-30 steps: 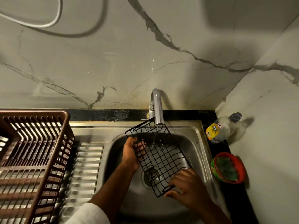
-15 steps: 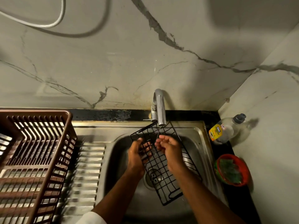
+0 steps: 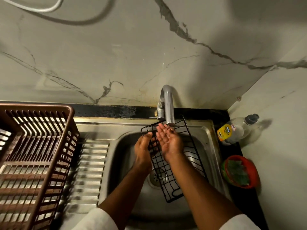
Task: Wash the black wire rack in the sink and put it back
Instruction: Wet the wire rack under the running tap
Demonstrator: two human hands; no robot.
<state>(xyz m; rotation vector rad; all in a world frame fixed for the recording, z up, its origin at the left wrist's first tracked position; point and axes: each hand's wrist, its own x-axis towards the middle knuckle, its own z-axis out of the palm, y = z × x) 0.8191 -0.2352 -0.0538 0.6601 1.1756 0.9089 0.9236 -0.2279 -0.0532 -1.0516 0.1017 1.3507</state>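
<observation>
Now right hand (image 3: 169, 143) higher, palm up, fingers apart under tap (image 3: 168, 110); left hand (image 3: 142, 148) grip stays clamped on black wire rack (image 3: 163, 170).

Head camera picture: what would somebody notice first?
First, the black wire rack tilted over the steel sink, gripped by the left hand, while the right hand cups open, palm up, under the curved silver tap. Next, the big brown plastic basket on the left.
</observation>
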